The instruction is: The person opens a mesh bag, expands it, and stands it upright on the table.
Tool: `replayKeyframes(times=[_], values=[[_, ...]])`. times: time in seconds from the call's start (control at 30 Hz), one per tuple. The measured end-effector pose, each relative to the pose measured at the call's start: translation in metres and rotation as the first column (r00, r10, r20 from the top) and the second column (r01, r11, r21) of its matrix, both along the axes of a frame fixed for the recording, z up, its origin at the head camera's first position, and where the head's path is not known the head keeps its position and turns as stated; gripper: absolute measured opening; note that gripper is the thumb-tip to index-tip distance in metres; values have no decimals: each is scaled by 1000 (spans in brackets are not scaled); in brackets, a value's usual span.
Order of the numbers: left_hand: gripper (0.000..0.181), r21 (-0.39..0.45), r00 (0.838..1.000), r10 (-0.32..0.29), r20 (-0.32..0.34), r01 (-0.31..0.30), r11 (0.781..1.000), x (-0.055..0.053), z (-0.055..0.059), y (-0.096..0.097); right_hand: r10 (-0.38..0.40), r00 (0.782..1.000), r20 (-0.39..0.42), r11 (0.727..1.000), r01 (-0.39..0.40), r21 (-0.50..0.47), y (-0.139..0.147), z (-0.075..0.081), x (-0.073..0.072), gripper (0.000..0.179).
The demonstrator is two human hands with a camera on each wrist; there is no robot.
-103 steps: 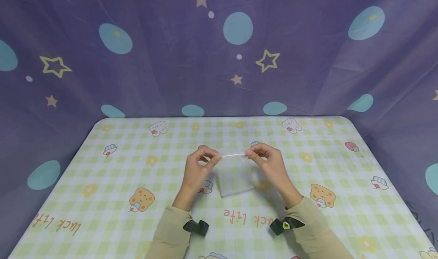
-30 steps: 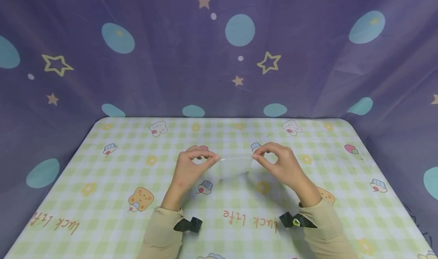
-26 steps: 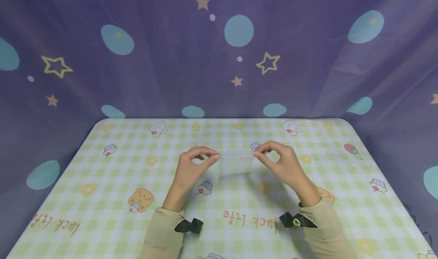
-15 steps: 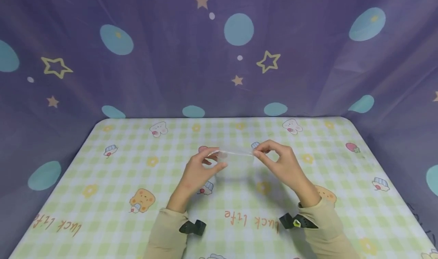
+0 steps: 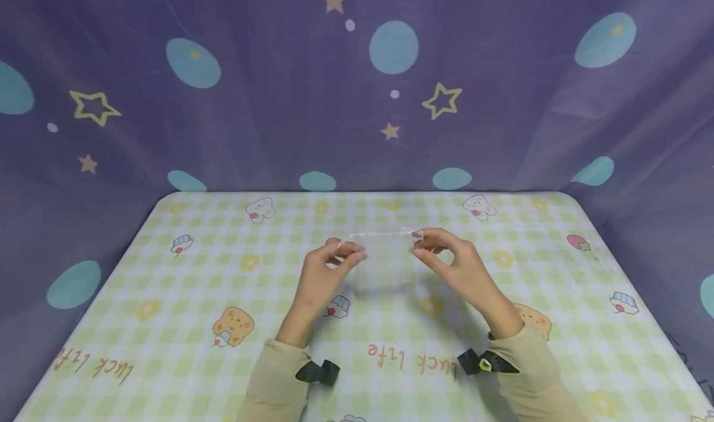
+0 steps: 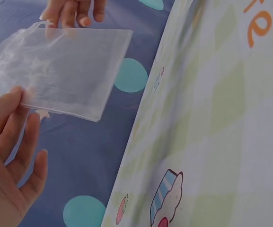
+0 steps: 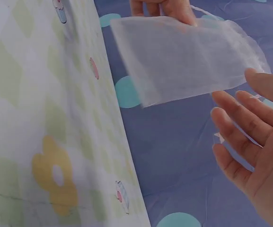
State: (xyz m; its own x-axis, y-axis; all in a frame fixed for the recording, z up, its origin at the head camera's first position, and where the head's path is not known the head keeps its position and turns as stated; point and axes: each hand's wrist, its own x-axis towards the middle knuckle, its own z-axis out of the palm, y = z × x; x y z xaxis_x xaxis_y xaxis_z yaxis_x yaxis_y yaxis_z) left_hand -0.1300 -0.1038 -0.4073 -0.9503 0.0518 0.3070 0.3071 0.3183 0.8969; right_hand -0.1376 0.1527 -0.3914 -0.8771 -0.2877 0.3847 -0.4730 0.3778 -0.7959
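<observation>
A sheer white drawstring pouch (image 5: 385, 264) hangs between my two hands above the table, its mouth edge turned away from me. My left hand (image 5: 323, 279) pinches its left side between thumb and fingers; in the left wrist view the other fingers spread loosely below the pouch (image 6: 74, 71). On the other side my right hand (image 5: 460, 276) holds the right edge near the mouth with thumb and forefinger. The right wrist view has the gathered top of the pouch (image 7: 174, 61) bulging near the right thumb, and a thin white cord (image 7: 207, 13) by the left hand.
Beneath the hands lies a table with a green checked cloth (image 5: 379, 391) printed with cartoon figures. A purple curtain (image 5: 279, 100) with stars and blue ovals rises behind it. Dark straps (image 5: 319, 372) are on both wrists over beige sleeves (image 5: 273, 378).
Earlier both hands pinched the pouch's top edge. The left thumb came off and closed again lower on the side. That edge now stands farther back, beyond the fingertips.
</observation>
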Motion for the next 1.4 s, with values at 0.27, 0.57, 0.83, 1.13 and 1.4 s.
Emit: replayKeyframes(times=[0.27, 0.57, 0.83, 1.13, 1.4], values=[[10, 24, 999, 40, 22, -41, 999, -1, 3, 3, 22, 998, 53, 997, -26, 72, -1, -6, -2, 18], [11, 29, 997, 38, 65, -40, 999, 7, 2, 3, 5, 998, 62, 998, -9, 55, -7, -14, 4, 9], [21, 49, 999, -28, 35, 27, 998, 7, 1, 0, -38, 999, 14, 999, 39, -38, -12, -14, 1, 6], [23, -2, 996, -41, 73, 41, 999, 6, 6, -10, -37, 997, 65, 988, 47, -149, -11, -11, 4, 11], [22, -67, 991, -71, 111, 79, 995, 7, 7, -13, -27, 997, 72, 982, 40, -183, -9, -7, 4, 11]])
